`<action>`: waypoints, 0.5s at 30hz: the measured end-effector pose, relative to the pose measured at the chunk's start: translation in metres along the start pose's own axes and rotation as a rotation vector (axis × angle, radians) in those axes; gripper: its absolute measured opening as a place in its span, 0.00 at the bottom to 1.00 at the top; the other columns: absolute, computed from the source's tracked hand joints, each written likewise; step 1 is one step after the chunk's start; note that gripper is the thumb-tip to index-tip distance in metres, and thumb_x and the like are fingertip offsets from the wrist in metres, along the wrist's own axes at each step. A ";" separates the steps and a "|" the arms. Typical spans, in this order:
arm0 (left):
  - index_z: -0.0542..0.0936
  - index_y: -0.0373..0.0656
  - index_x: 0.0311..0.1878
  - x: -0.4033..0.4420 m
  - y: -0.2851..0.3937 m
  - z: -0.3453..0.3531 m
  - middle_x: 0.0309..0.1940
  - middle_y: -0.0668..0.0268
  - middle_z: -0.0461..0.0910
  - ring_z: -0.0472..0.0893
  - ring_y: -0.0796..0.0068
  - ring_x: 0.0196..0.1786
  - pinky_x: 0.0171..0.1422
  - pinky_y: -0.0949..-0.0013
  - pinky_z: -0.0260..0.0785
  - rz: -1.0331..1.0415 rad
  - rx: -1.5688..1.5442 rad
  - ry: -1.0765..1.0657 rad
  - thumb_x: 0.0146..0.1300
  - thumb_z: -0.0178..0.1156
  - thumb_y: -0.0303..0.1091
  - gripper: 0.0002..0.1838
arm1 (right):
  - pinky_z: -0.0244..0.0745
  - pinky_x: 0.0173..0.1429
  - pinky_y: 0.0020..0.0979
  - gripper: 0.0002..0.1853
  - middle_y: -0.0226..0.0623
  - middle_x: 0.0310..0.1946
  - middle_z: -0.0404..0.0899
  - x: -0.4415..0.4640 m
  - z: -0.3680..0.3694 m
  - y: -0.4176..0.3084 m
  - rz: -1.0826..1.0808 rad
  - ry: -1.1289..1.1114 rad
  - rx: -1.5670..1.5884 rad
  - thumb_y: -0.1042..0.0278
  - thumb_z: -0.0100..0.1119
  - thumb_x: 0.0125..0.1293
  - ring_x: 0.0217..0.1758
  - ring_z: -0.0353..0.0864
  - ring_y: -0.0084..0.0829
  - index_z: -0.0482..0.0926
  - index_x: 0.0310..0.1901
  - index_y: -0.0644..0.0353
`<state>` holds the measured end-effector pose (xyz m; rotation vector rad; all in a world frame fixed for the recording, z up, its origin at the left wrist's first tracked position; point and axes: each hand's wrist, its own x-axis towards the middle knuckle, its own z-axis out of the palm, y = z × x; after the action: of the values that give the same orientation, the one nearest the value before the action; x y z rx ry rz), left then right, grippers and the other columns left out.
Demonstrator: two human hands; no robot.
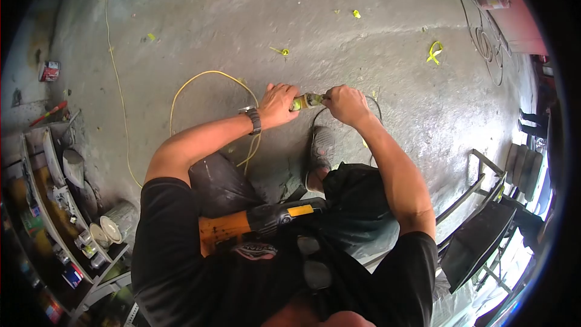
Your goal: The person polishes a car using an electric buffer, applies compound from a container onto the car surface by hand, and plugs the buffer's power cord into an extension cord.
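Note:
In front of me, above the floor, my left hand [279, 105] is closed around a yellow-green cord connector [296, 104], and a yellow cord [211, 72] loops away on that side. My right hand [348, 106] grips a dark plug [317, 99] with its fingertips, and a black cord [376, 104] curves off behind that hand. Plug and connector meet end to end between the hands; how far one is inside the other I cannot tell. Across my lap lies an orange and black power tool [225, 230].
Bits of yellow-green tape [434, 52] lie on the concrete floor [230, 30]. Shelves with cans and jars [104, 231] stand at left. A coiled dark hose [484, 42] lies at the upper right, and a metal frame [466, 197] stands at right. My shoe [322, 145] is below the hands.

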<state>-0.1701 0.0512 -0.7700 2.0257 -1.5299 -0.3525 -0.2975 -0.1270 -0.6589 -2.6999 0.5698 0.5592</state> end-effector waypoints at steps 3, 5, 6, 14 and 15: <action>0.79 0.45 0.50 0.000 0.011 -0.006 0.38 0.62 0.79 0.78 0.59 0.47 0.50 0.54 0.60 -0.086 0.008 -0.029 0.51 0.69 0.41 0.23 | 0.80 0.46 0.45 0.13 0.49 0.33 0.85 -0.002 -0.009 -0.012 -0.027 0.013 0.002 0.58 0.64 0.63 0.40 0.86 0.50 0.85 0.36 0.61; 0.79 0.45 0.53 -0.001 0.015 -0.009 0.39 0.62 0.79 0.79 0.59 0.47 0.50 0.54 0.59 -0.103 0.031 -0.090 0.53 0.69 0.43 0.24 | 0.80 0.47 0.45 0.13 0.49 0.33 0.85 -0.002 -0.005 -0.012 -0.055 0.029 -0.017 0.59 0.64 0.63 0.40 0.86 0.50 0.85 0.36 0.62; 0.79 0.45 0.52 -0.003 0.015 -0.008 0.39 0.62 0.79 0.79 0.59 0.46 0.50 0.55 0.59 -0.092 0.017 -0.093 0.54 0.69 0.44 0.24 | 0.80 0.47 0.45 0.13 0.50 0.33 0.85 -0.003 -0.005 -0.013 -0.044 0.025 -0.011 0.59 0.64 0.63 0.40 0.86 0.50 0.85 0.36 0.62; 0.81 0.46 0.49 -0.009 0.015 0.017 0.38 0.64 0.79 0.80 0.61 0.46 0.51 0.56 0.59 -0.055 -0.151 -0.111 0.59 0.66 0.50 0.21 | 0.80 0.48 0.45 0.12 0.49 0.37 0.85 -0.001 -0.006 -0.016 -0.028 -0.067 -0.040 0.61 0.62 0.63 0.43 0.86 0.49 0.86 0.37 0.61; 0.81 0.45 0.48 -0.009 0.015 0.019 0.38 0.64 0.80 0.80 0.62 0.45 0.51 0.57 0.59 -0.035 -0.166 -0.085 0.59 0.67 0.50 0.21 | 0.80 0.49 0.45 0.12 0.49 0.37 0.85 -0.001 -0.006 -0.015 -0.016 -0.077 -0.040 0.61 0.62 0.63 0.43 0.86 0.49 0.86 0.37 0.61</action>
<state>-0.1947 0.0516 -0.7773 1.9310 -1.4649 -0.5667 -0.2905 -0.1160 -0.6500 -2.7037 0.5219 0.6742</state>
